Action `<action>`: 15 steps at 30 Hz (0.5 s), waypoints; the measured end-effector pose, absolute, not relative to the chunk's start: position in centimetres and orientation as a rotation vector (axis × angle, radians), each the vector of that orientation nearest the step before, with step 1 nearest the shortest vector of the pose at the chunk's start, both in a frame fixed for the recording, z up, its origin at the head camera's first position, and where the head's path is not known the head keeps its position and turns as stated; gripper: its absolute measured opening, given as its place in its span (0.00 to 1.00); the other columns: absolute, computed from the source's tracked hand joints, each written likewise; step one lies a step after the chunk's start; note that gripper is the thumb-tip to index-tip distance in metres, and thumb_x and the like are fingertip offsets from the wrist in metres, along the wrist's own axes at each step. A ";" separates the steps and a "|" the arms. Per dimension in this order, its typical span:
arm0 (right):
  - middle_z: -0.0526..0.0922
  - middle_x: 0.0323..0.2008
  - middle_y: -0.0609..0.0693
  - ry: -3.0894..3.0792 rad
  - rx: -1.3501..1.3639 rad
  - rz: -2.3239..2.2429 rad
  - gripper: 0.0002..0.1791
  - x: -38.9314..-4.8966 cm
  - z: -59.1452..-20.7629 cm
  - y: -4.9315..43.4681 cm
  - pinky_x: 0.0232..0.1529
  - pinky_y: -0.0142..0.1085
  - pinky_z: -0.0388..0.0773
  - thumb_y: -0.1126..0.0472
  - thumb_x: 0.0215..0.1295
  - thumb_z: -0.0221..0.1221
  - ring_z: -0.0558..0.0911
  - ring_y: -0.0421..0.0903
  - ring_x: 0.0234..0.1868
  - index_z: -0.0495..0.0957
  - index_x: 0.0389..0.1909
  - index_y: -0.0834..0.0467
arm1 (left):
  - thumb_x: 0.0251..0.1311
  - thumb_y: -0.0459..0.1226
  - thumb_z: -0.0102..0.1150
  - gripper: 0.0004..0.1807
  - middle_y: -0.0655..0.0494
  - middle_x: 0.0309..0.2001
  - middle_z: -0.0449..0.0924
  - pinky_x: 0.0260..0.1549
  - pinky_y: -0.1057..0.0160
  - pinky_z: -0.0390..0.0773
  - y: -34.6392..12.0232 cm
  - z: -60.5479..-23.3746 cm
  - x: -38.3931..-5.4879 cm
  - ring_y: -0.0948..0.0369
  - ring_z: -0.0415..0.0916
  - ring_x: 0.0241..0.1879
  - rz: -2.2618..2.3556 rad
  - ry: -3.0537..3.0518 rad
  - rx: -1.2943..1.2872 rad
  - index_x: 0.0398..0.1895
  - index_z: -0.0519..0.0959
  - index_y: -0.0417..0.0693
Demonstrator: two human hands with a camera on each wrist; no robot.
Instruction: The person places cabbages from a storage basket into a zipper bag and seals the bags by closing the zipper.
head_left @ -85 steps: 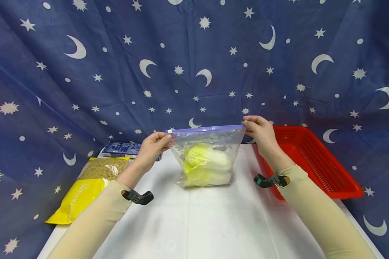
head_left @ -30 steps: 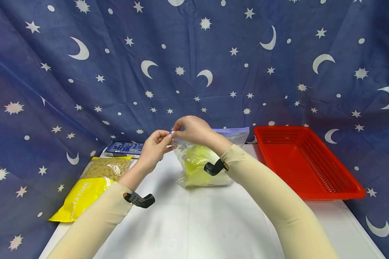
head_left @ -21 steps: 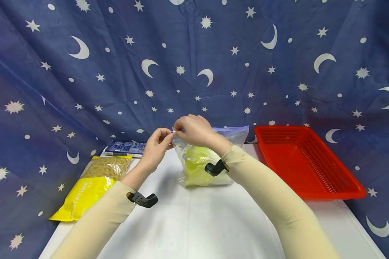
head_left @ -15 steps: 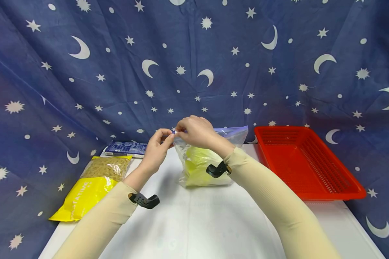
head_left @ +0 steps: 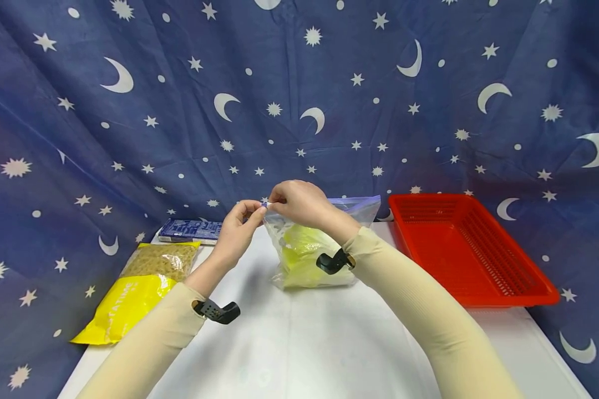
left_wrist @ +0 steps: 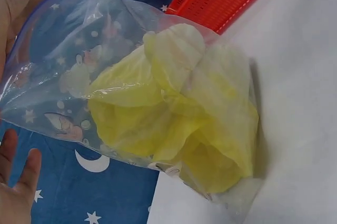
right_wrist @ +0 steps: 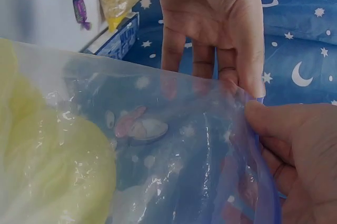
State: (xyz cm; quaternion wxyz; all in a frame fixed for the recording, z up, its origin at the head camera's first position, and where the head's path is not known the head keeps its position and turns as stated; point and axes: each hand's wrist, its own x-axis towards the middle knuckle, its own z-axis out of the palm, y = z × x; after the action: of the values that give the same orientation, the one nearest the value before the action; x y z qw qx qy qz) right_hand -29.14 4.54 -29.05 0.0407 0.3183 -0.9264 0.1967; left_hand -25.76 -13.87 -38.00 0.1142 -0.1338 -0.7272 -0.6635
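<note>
A clear zip bag (head_left: 366,209) with a purple zip strip stands upright mid-table, and a napa cabbage (head_left: 304,249) lies inside it. My left hand (head_left: 237,230) pinches the bag's upper left corner between thumb and fingers. Right beside it, my right hand (head_left: 301,202) pinches the zip strip, its forearm crossing in front of the bag. A bit of white, like the zip's slider, shows between the two hands. In the right wrist view, the thumbs of the left hand (right_wrist: 216,29) and right hand (right_wrist: 310,155) meet at the purple strip (right_wrist: 268,197).
A red plastic basket (head_left: 446,252) stands at the right. On the left lie a yellow pasta bag (head_left: 130,299) and, behind it, a flat blue box (head_left: 189,230). A small purple-wrapped candy (right_wrist: 80,8) shows on the white table in the right wrist view.
My right hand has let go of the bag's right corner and moved left along the top to pinch the strip beside my left hand. In the last second both hands have barely moved.
</note>
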 end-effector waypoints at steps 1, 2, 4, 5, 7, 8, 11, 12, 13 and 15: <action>0.85 0.36 0.39 -2.839 0.972 0.613 0.09 -29.1 -29.0 4.5 0.40 0.37 0.78 0.51 0.71 0.64 0.81 0.38 0.37 0.88 0.43 0.49 | 0.75 0.43 0.57 0.17 0.51 0.45 0.76 0.56 0.60 0.80 -13.9 -38.0 -25.8 0.59 0.76 0.47 -1.947 -2.120 -0.388 0.52 0.75 0.37; 0.86 0.36 0.39 -2.838 0.970 0.619 0.09 -29.1 -29.0 4.4 0.40 0.37 0.78 0.51 0.70 0.64 0.81 0.38 0.37 0.88 0.43 0.49 | 0.75 0.44 0.57 0.17 0.51 0.44 0.76 0.56 0.60 0.80 -13.9 -38.0 -25.8 0.59 0.76 0.46 -1.951 -2.112 -0.384 0.52 0.75 0.37; 0.86 0.35 0.38 -2.835 0.970 0.617 0.08 -29.1 -29.0 4.3 0.40 0.36 0.78 0.51 0.69 0.65 0.81 0.37 0.36 0.89 0.42 0.49 | 0.75 0.44 0.57 0.17 0.51 0.43 0.77 0.54 0.61 0.79 -13.9 -38.0 -25.9 0.60 0.76 0.45 -1.949 -2.104 -0.374 0.52 0.75 0.38; 0.86 0.35 0.38 -2.831 0.976 0.615 0.08 -29.1 -28.9 4.2 0.40 0.36 0.78 0.51 0.69 0.65 0.81 0.37 0.36 0.89 0.42 0.49 | 0.75 0.44 0.56 0.17 0.51 0.42 0.76 0.54 0.61 0.79 -13.9 -38.0 -25.9 0.59 0.75 0.45 -1.945 -2.104 -0.368 0.51 0.75 0.38; 0.87 0.35 0.38 -2.817 0.990 0.610 0.08 -29.1 -28.9 4.0 0.39 0.36 0.78 0.52 0.68 0.65 0.81 0.38 0.35 0.89 0.41 0.49 | 0.76 0.44 0.55 0.16 0.51 0.41 0.75 0.53 0.61 0.78 -13.8 -37.8 -25.8 0.59 0.75 0.44 -1.923 -2.124 -0.361 0.51 0.75 0.38; 0.86 0.35 0.38 -2.809 0.998 0.600 0.08 -29.1 -28.9 4.0 0.39 0.36 0.78 0.52 0.68 0.65 0.81 0.38 0.35 0.89 0.41 0.49 | 0.77 0.44 0.54 0.16 0.50 0.41 0.74 0.54 0.60 0.78 -13.7 -37.7 -25.8 0.59 0.75 0.44 -1.918 -2.133 -0.362 0.51 0.74 0.38; 0.86 0.35 0.39 -2.777 1.015 0.557 0.07 -28.9 -28.9 3.9 0.39 0.37 0.78 0.53 0.68 0.65 0.81 0.39 0.36 0.89 0.41 0.49 | 0.79 0.41 0.50 0.14 0.50 0.41 0.72 0.56 0.57 0.76 -13.5 -37.6 -25.7 0.58 0.73 0.45 -1.911 -2.150 -0.385 0.51 0.72 0.37; 0.86 0.36 0.39 -2.765 1.018 0.538 0.08 -28.9 -29.0 3.9 0.40 0.37 0.78 0.53 0.68 0.64 0.81 0.39 0.37 0.89 0.42 0.49 | 0.79 0.41 0.49 0.14 0.50 0.42 0.71 0.56 0.57 0.75 -13.4 -37.6 -25.7 0.59 0.72 0.46 -1.909 -2.153 -0.399 0.51 0.71 0.37; 0.86 0.36 0.39 -2.755 1.017 0.518 0.08 -28.8 -29.0 4.0 0.41 0.37 0.78 0.54 0.68 0.64 0.80 0.39 0.38 0.88 0.42 0.49 | 0.79 0.40 0.48 0.13 0.50 0.43 0.71 0.56 0.57 0.74 -13.4 -37.6 -25.7 0.59 0.72 0.46 -1.908 -2.155 -0.412 0.51 0.71 0.36; 0.85 0.38 0.39 -2.741 1.013 0.492 0.08 -28.8 -29.0 4.1 0.42 0.38 0.78 0.54 0.68 0.63 0.80 0.40 0.39 0.88 0.43 0.49 | 0.80 0.39 0.47 0.12 0.51 0.44 0.71 0.55 0.60 0.73 -13.2 -37.6 -25.7 0.59 0.71 0.47 -1.911 -2.145 -0.431 0.51 0.70 0.36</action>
State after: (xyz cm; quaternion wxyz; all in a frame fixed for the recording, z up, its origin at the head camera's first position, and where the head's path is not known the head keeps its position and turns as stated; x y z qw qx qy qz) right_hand -28.75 4.10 -29.03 0.0890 0.3406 -0.9213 0.1652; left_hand -25.74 -13.25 -37.64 0.1178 -0.1472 -0.7333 -0.6533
